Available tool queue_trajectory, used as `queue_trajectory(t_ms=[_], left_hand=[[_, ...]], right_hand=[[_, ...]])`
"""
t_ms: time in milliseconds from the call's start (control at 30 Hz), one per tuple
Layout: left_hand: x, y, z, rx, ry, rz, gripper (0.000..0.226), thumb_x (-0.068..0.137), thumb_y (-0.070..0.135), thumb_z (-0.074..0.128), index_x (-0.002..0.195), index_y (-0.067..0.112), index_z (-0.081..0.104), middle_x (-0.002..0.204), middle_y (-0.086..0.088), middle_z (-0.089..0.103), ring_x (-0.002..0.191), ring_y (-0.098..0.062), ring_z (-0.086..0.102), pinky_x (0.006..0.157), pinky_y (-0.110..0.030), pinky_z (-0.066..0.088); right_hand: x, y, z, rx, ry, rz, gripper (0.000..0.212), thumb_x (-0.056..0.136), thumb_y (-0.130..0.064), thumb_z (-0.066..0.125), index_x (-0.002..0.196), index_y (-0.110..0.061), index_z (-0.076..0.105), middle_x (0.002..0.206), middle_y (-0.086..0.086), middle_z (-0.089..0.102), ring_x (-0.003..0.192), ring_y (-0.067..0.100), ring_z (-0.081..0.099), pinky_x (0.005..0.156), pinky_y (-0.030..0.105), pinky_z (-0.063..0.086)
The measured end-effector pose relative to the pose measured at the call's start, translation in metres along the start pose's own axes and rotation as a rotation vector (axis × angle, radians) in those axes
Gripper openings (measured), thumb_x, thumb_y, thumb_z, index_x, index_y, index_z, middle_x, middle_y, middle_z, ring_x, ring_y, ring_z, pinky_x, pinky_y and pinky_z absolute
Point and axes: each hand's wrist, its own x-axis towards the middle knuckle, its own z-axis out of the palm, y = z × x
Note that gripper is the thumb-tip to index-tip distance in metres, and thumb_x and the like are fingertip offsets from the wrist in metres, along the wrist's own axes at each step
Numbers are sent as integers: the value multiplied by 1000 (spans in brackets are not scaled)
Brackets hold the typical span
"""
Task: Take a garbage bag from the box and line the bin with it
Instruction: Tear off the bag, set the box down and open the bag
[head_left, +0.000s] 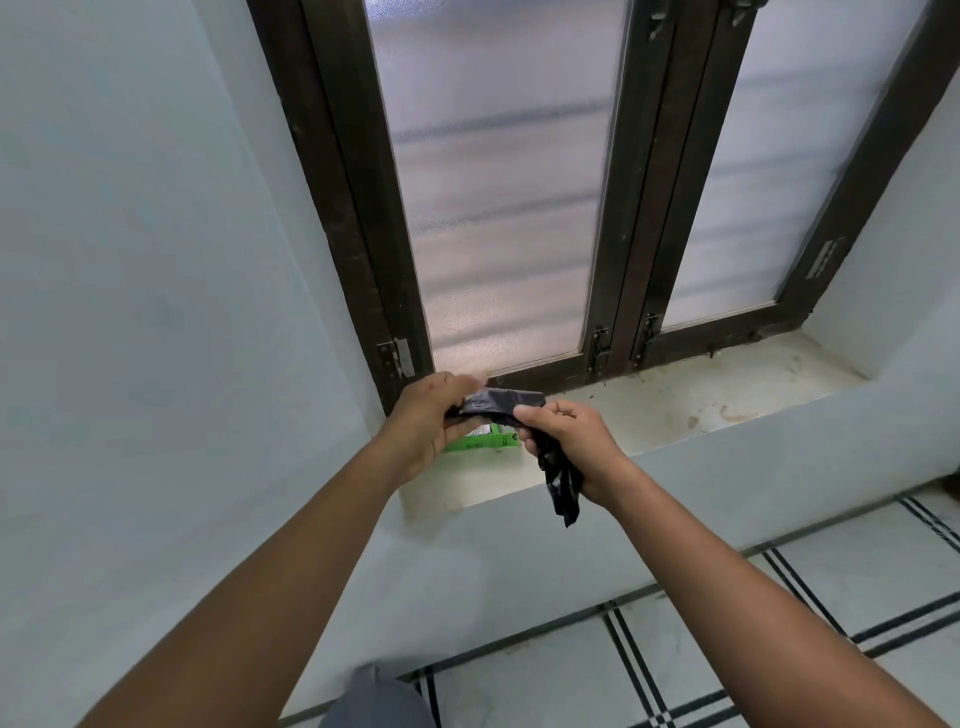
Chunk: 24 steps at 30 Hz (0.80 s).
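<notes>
Head view: left hand (434, 415) curled round one end of a black garbage bag (506, 402), right hand (569, 441) pinching the other end between thumb and fingers. Bag stretched between both hands, loose tail hanging below the right palm. Just beneath, partly hidden by the left hand, a green box (485, 441) lying on the near left of the windowsill (675, 405), under a dark-framed window (613, 260).
</notes>
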Motion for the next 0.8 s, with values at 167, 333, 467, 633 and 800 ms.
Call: queue_trajectory(t_ms=[167, 333, 467, 633, 800], left_hand=[[9, -7, -4, 92, 26, 5, 35, 85, -19, 68, 77, 11, 53, 105, -17, 64, 106, -35, 72, 67, -22, 62], [14, -7, -11, -4, 56, -61, 35, 83, -27, 64, 95, 5, 60, 121, -22, 57, 107, -40, 69, 69, -28, 65], [21, -6, -15, -13, 51, -102, 41, 82, -30, 60, 105, 4, 62, 119, -24, 62, 103, -44, 73, 72, -31, 66], [36, -7, -22, 135, 46, -82, 36, 84, -9, 76, 111, 15, 71, 113, -11, 72, 96, -27, 75, 83, -37, 60], [53, -23, -23, 134, 58, -75, 33, 82, -7, 79, 108, 13, 74, 105, -12, 70, 84, -23, 63, 77, -32, 55]], right_hand=[[8, 1, -5, 20, 55, -12, 30, 90, 5, 73, 91, -13, 49, 76, 18, 61, 60, 21, 65, 53, 26, 56], [14, -3, -14, 68, 103, 110, 22, 70, -9, 52, 68, -19, 32, 68, 4, 37, 56, 20, 42, 57, 31, 36], [38, 6, -20, 63, 323, 129, 32, 70, 19, 27, 74, -12, 36, 79, 8, 40, 68, 25, 46, 56, 31, 34], [80, 23, -39, -24, 558, 130, 52, 78, 28, 35, 99, -15, 57, 112, 20, 59, 94, 33, 60, 63, 40, 50], [109, 40, -55, -382, 765, 84, 35, 86, -3, 73, 112, -24, 61, 123, 9, 62, 97, 26, 62, 83, 36, 58]])
